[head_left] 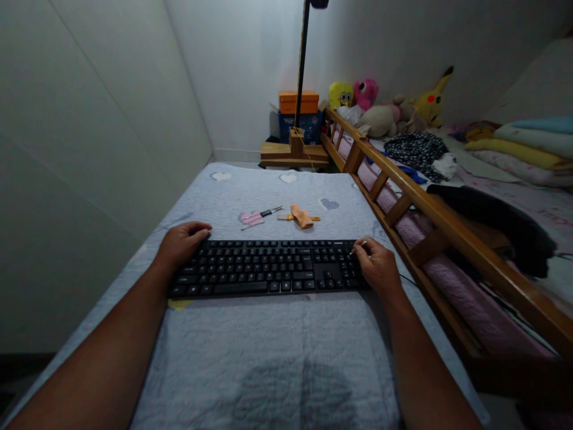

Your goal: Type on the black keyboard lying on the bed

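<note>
A black keyboard (250, 269) lies flat across the cloth-covered table in front of me. My left hand (181, 245) grips its upper left corner, thumb and fingers at the edge. At the number pad, my right hand (378, 266) pinches a thin white cotton swab (364, 242), its lower end close to the keys. Behind the keyboard are a pair of tweezers with a dark grip (267, 212) and another cotton swab (253, 226). Beside them an orange cloth (301, 216) lies over a small brush with a yellow-orange handle (316, 218).
A wooden bed rail (403, 185) runs along the table's right side, with bedding and plush toys (380, 119) beyond. Past the far edge stand a wooden lamp base (293, 154) and stacked boxes (299, 103). The keyboard's cable (408, 279) trails off right. A pale wall panel (102, 149) is at left.
</note>
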{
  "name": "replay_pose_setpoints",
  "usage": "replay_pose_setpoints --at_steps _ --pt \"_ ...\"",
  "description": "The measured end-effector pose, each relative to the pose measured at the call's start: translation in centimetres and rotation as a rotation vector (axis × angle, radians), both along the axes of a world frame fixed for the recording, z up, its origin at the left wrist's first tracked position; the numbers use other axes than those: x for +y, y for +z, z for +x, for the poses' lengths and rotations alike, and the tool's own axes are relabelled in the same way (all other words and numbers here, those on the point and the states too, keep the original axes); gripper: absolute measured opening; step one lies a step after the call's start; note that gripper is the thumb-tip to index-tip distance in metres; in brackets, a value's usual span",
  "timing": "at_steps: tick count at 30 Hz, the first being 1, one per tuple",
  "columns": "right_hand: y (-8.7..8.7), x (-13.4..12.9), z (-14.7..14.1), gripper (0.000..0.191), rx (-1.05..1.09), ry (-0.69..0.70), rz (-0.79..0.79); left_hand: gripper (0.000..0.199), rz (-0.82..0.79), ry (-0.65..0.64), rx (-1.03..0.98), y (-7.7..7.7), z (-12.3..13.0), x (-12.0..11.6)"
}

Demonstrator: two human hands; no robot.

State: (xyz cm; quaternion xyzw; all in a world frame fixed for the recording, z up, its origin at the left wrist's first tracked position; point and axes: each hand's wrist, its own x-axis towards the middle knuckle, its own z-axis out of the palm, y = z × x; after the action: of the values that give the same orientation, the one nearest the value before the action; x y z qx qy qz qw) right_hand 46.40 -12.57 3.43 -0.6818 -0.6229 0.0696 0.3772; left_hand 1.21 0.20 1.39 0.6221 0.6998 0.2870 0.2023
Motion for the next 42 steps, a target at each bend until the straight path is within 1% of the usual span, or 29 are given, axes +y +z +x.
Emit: replay_pose_setpoints --at_steps 10,18,25,32,42 --pt "-0.3 0.1 -0.3 0.02 0.012 0.021 0.011 0.039 0.019 -0.023 0.004 -0.4 -0.3 0.1" --pt "-0.3 0.1 -0.5 0.019 0.018 0.021 0.012 0.037 0.02 -0.027 -0.004 -0.3 -0.2 0.1" --pt "-0.3 0.1 -0.9 0.018 0.017 0.063 0.011 0.04 0.007 -0.023 -0.008 -0.5 -0.3 0.1" --pt "-0.2 0.1 -1.1 0.017 0.031 0.06 0.002 0.037 0.012 -0.022 -0.025 -0.2 -0.2 0.1" --pt "-0.6 0.6 -1.1 0.018 0.023 0.043 0.021 0.038 0.007 -0.023 -0.015 0.0 -0.2 0.0"
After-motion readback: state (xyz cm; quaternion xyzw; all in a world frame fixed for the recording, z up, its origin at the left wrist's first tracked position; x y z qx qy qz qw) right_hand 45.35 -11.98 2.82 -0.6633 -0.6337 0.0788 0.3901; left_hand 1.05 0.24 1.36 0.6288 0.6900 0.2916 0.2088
